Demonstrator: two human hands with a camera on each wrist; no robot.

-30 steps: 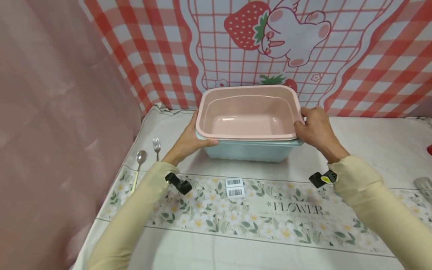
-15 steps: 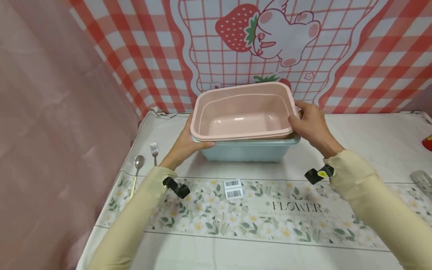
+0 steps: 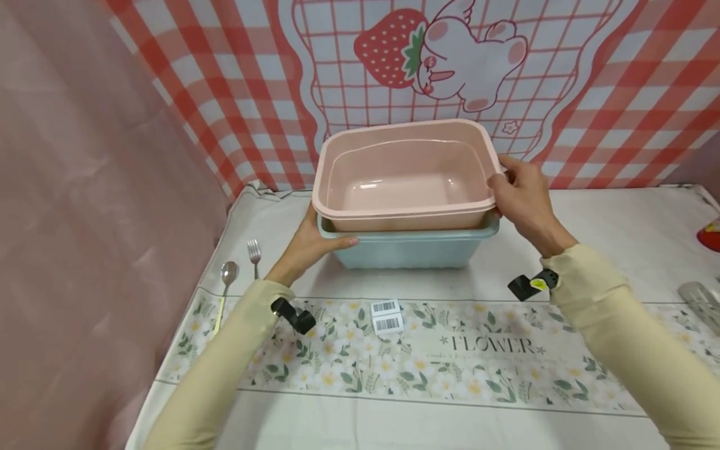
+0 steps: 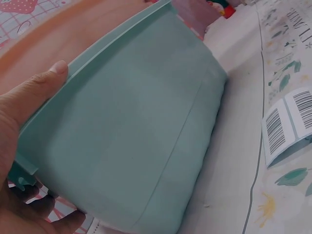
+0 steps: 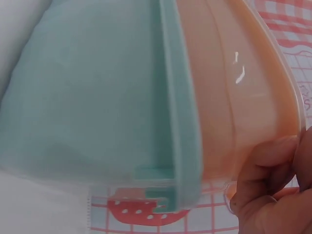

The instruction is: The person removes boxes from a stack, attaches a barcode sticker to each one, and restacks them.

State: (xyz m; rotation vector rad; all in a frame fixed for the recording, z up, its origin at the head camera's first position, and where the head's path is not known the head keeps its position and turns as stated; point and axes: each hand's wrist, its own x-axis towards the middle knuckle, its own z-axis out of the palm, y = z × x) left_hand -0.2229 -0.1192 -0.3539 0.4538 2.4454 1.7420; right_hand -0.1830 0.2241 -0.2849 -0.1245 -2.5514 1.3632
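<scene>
A pink plastic basin [image 3: 402, 172] sits partly inside a light blue basin [image 3: 410, 251], its rim raised well above the blue one. My right hand [image 3: 523, 197] grips the pink basin by its right rim; in the right wrist view the fingers [image 5: 273, 161] curl at that rim. With my left hand [image 3: 309, 244] I hold the blue basin at its left front corner. The left wrist view has the thumb [image 4: 41, 87] over the blue rim and the other fingers under it. The blue basin's inside is mostly hidden by the pink one.
A fork [image 3: 254, 255] and a spoon [image 3: 227, 281] lie at the left of the table. In front of the basins is a barcode label [image 3: 387, 317]. A clear object [image 3: 700, 300] and a red item [image 3: 710, 235] are at the right edge. A checked cloth [image 3: 242, 94] hangs behind.
The pink basin has risen out of the blue one, its right end first, with my right hand lifting it. My left hand stays on the blue basin. The view has shifted slightly.
</scene>
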